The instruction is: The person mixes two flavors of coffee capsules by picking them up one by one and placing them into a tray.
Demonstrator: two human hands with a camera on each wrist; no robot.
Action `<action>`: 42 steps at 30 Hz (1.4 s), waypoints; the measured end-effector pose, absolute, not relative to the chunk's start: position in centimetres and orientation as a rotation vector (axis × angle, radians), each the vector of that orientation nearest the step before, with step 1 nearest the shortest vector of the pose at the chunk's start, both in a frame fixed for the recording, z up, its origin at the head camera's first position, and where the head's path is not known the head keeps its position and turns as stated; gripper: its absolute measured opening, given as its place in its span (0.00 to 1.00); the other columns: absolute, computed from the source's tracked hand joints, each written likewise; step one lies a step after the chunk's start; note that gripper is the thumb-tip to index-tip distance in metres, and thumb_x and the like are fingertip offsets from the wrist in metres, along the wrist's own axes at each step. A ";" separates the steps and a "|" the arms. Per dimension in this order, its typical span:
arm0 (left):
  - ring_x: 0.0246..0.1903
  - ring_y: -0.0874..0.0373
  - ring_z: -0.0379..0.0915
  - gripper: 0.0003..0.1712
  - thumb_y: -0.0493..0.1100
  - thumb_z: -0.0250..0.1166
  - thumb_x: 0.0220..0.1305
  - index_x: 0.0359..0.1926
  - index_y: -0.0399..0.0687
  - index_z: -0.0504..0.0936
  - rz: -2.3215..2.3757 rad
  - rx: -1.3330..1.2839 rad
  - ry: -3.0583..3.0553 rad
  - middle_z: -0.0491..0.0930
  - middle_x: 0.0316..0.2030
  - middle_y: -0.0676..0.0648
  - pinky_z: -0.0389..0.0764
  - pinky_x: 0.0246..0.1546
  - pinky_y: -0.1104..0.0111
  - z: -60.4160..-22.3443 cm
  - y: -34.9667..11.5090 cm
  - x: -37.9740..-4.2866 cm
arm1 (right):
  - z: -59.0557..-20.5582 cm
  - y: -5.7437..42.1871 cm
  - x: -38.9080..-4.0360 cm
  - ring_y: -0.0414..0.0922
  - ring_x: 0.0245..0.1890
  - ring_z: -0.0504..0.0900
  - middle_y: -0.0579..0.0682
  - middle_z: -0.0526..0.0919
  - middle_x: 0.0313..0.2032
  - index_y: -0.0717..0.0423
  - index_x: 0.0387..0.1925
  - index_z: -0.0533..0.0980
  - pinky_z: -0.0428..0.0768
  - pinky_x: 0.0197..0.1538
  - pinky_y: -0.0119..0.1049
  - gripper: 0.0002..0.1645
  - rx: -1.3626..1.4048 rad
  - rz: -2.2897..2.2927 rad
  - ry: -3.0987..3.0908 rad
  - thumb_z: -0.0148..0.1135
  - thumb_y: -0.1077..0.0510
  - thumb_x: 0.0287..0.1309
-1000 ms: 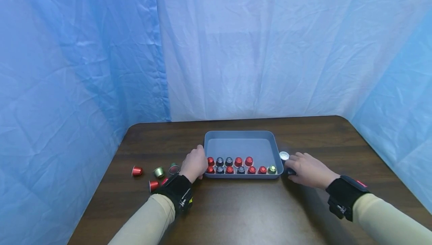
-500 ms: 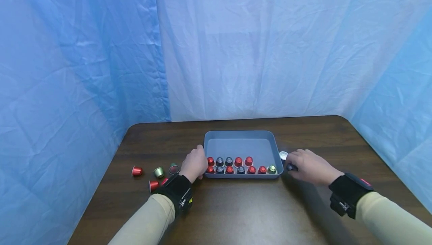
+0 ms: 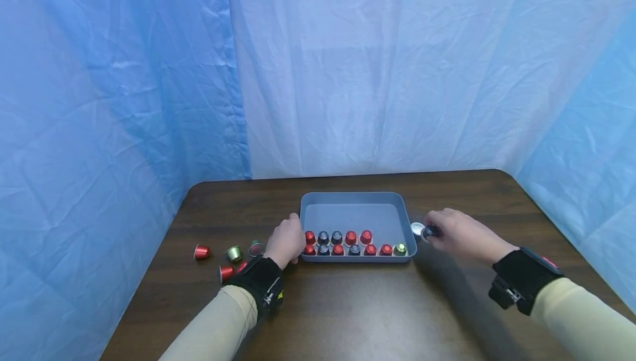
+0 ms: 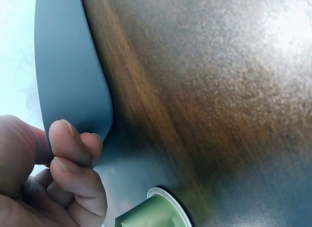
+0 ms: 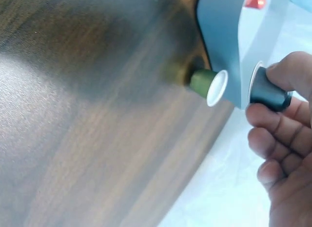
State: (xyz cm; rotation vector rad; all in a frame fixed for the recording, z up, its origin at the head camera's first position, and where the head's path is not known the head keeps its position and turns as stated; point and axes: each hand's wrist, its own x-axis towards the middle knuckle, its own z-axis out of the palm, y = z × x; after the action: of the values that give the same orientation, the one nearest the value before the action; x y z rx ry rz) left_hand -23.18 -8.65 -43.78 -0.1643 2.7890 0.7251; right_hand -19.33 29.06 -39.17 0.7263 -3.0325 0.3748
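My left hand (image 3: 286, 240) grips the left wall of a grey-blue tray (image 3: 355, 197), its fingers curled at the corner in the left wrist view. Two rows of coffee capsules stand in the tray's near half, red, dark and one green (image 3: 400, 249). Just beyond the tray's right side, my right hand (image 3: 459, 234) pinches a dark coffee capsule (image 5: 268, 90) between thumb and fingers, its rimmed end facing the tray. A green capsule with a pale lid (image 5: 199, 82) lies on the table beside that wall, close to the held one.
Left of the tray several loose capsules lie on the brown wooden table (image 3: 358, 306): a red one (image 3: 201, 251), a green one (image 3: 234, 254), another red one (image 3: 226, 274) and a dark-rimmed one (image 3: 256, 249). Blue sheeting (image 3: 387, 74) hangs behind and at both sides.
My right hand has taken up the dark capsule from the table by the tray and moved slightly up and to the right with it. My left hand stays at the tray.
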 end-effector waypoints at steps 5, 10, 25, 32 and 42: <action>0.21 0.52 0.77 0.29 0.39 0.68 0.69 0.64 0.36 0.65 0.725 -0.166 2.788 0.77 0.42 0.36 0.79 0.20 0.66 -43.7 -8.7 -23.2 | -38.7 28.8 -19.5 0.40 0.34 0.77 0.44 0.82 0.35 0.54 0.44 0.80 0.83 0.38 0.39 0.16 0.720 0.370 -3.035 0.76 0.60 0.54; 0.20 0.52 0.77 0.30 0.39 0.68 0.68 0.65 0.37 0.65 0.731 -0.180 2.771 0.77 0.42 0.36 0.79 0.21 0.66 -43.7 -8.6 -23.2 | -38.4 28.2 -19.7 0.40 0.33 0.76 0.44 0.81 0.34 0.54 0.43 0.80 0.82 0.38 0.39 0.16 0.765 0.375 -3.014 0.76 0.61 0.54; 0.18 0.52 0.78 0.28 0.39 0.67 0.70 0.63 0.36 0.66 0.717 -0.170 2.782 0.77 0.40 0.36 0.79 0.19 0.64 -44.0 -8.7 -23.5 | -38.9 23.3 -21.4 0.42 0.37 0.79 0.45 0.83 0.36 0.54 0.44 0.80 0.84 0.43 0.41 0.14 0.880 0.378 -3.045 0.75 0.57 0.58; 0.20 0.51 0.77 0.30 0.39 0.67 0.69 0.65 0.37 0.64 0.719 -0.196 2.761 0.76 0.41 0.36 0.79 0.20 0.65 -43.9 -8.6 -23.6 | -39.6 21.3 -22.2 0.41 0.37 0.80 0.45 0.83 0.35 0.54 0.45 0.81 0.85 0.45 0.41 0.15 0.903 0.362 -3.087 0.75 0.56 0.58; 0.20 0.52 0.77 0.31 0.39 0.69 0.68 0.65 0.37 0.64 0.708 -0.193 2.774 0.76 0.42 0.36 0.79 0.19 0.66 -44.2 -8.6 -23.7 | -40.9 19.9 -22.8 0.45 0.41 0.83 0.48 0.83 0.37 0.55 0.48 0.81 0.85 0.49 0.44 0.18 0.924 0.307 -3.151 0.76 0.57 0.58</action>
State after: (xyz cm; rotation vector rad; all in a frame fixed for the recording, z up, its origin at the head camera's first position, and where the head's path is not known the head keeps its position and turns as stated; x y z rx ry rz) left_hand -23.66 -8.60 -44.23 -0.1929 2.7737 0.7084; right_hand -22.78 19.94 -40.86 0.9244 -3.1511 0.3072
